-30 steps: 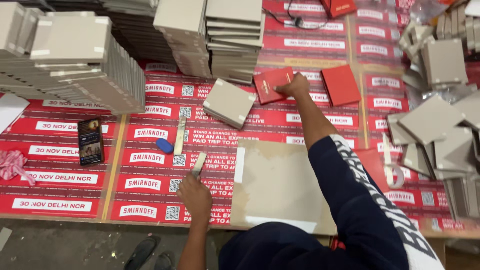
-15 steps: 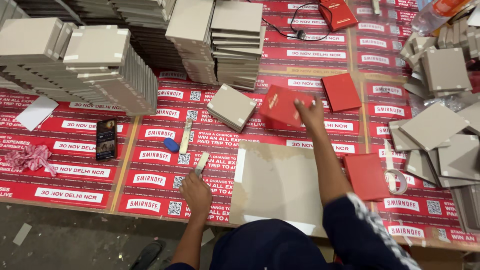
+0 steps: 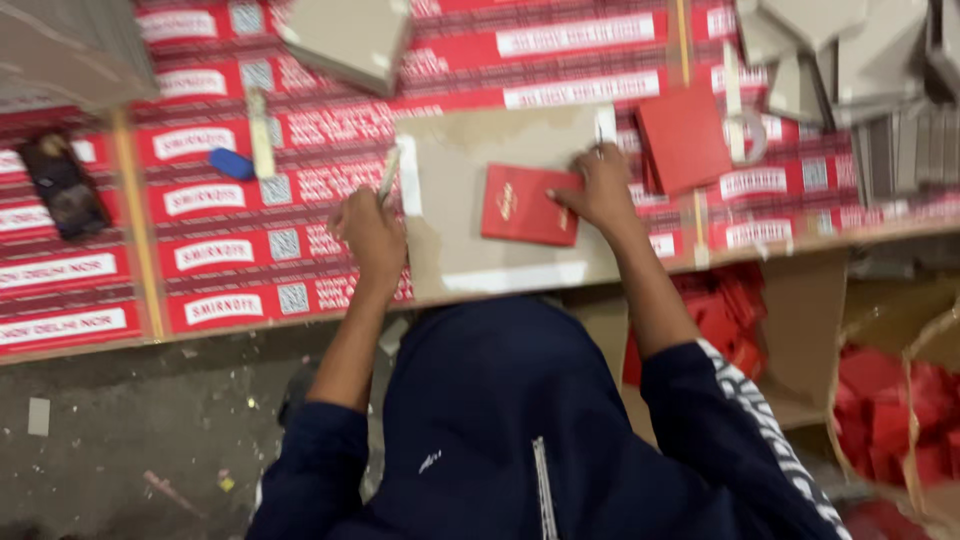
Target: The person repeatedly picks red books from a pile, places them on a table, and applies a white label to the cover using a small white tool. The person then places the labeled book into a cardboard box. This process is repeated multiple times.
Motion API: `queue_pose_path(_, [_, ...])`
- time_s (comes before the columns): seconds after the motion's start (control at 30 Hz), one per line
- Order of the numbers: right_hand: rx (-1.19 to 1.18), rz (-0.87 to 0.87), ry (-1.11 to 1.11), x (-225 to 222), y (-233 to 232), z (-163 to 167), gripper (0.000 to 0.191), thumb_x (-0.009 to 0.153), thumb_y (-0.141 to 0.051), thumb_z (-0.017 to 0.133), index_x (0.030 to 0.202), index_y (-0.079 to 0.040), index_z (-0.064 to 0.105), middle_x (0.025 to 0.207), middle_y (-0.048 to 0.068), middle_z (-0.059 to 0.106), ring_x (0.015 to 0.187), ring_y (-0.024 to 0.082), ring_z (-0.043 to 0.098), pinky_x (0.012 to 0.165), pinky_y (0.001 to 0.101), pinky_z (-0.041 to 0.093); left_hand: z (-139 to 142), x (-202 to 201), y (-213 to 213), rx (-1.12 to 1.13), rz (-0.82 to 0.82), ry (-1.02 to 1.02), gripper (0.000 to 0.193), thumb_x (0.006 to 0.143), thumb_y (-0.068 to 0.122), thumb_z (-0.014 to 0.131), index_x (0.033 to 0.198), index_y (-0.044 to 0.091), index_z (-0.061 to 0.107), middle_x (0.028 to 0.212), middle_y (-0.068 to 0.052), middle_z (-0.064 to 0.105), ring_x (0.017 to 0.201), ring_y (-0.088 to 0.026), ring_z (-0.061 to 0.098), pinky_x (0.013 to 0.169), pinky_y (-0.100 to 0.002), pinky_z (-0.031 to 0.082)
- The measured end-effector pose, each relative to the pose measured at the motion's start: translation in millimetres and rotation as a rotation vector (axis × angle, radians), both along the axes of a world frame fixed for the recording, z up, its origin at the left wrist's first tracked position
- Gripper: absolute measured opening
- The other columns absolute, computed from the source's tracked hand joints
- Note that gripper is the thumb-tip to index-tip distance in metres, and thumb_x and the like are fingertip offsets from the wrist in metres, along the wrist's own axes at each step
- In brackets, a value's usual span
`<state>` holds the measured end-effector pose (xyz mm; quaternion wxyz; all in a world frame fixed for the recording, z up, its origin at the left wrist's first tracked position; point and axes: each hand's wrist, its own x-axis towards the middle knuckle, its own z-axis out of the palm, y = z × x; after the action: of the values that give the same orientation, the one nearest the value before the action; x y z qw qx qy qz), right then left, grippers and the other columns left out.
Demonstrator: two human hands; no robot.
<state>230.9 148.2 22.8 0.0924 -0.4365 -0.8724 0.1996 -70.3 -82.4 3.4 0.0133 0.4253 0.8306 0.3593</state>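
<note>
Press your right hand (image 3: 598, 188) flat on the red cover (image 3: 528, 205), centred on the grey board (image 3: 470, 160); left hand (image 3: 370, 235), left of that board, grips the brush (image 3: 387, 178).

red card (image 3: 527, 205), grey board (image 3: 470, 160), navy sleeves (image 3: 310, 470)

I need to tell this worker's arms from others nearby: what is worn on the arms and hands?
Both arms wear dark navy long sleeves pushed up, leaving the forearms bare. The right sleeve carries a band of white lettering along its outer side; the left sleeve is plain. The left hand and right hand are bare: no gloves, and no rings or watch visible.
</note>
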Motion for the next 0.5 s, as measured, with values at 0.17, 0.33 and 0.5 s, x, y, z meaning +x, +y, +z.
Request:
queue_pose_path(0.17, [-0.045, 0.291, 0.106, -36, -24, 27, 0.086, 0.050, -0.036, 0.101, 0.122, -0.002, 0.069, 0.119, 0.021, 0.064, 0.110, 0.043, 0.057, 0.095, 0.0512, 0.049, 17, 26, 52, 0.009, -0.489, -0.003, 0.030, 0.093, -0.002, 0.055, 0.121, 0.004, 0.064, 0.100, -0.013, 0.065, 0.100, -0.034, 0.059, 0.089, -0.052, 0.034])
queue_pose_path(0.33, [-0.281, 0.241, -0.010, -58, -17, 34, 0.085, 0.047, -0.030, 0.102, 0.120, -0.004, 0.067, 0.116, 0.019, 0.069, 0.109, 0.039, 0.063, 0.093, 0.0455, 0.051, 29, 30, 100, -0.036, -0.683, 0.128, 0.027, 0.090, 0.002, 0.058, 0.113, 0.012, 0.068, 0.101, -0.007, 0.062, 0.103, -0.028, 0.058, 0.093, -0.048, 0.035])
queue_pose_path(0.5, [-0.400, 0.238, -0.011, -60, 8, 20, 0.059, 0.059, -0.024, 0.099, 0.108, -0.005, 0.074, 0.098, 0.015, 0.076, 0.088, 0.032, 0.072, 0.080, 0.0409, 0.056, 20, 29, 106, 0.004, -0.814, 0.200, 0.028, 0.091, 0.006, 0.062, 0.117, 0.013, 0.072, 0.096, -0.009, 0.053, 0.100, -0.028, 0.053, 0.095, -0.046, 0.036])
